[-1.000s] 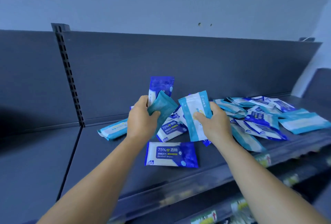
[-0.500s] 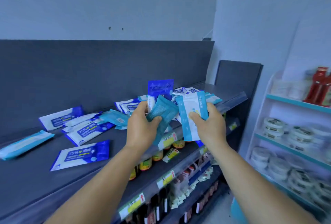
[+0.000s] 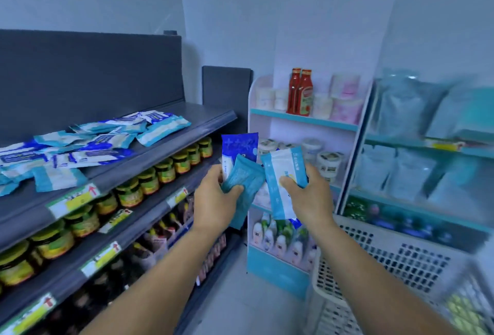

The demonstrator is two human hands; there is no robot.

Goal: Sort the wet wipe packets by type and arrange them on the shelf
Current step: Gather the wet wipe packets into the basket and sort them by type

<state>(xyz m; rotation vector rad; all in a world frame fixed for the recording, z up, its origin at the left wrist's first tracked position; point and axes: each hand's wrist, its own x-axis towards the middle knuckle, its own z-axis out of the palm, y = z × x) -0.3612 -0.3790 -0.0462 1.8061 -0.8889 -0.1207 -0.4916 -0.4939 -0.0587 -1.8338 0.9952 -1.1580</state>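
The left hand (image 3: 213, 202) grips a teal packet (image 3: 244, 183) and a dark-blue packet (image 3: 239, 148). The right hand (image 3: 310, 195) pinches a white packet (image 3: 280, 182) (thumb on its face). More packets (image 3: 91, 144) lie along the shelf (image 3: 160, 152) front edge.

Pale blue walls (image 3: 294, 13), grey floor (image 3: 235, 302), white-and-teal rack (image 3: 302, 120) in corner.

right-side bagged goods (image 3: 409, 166) blurred; shelf packets (image 3: 80, 147) cut off at left edge.
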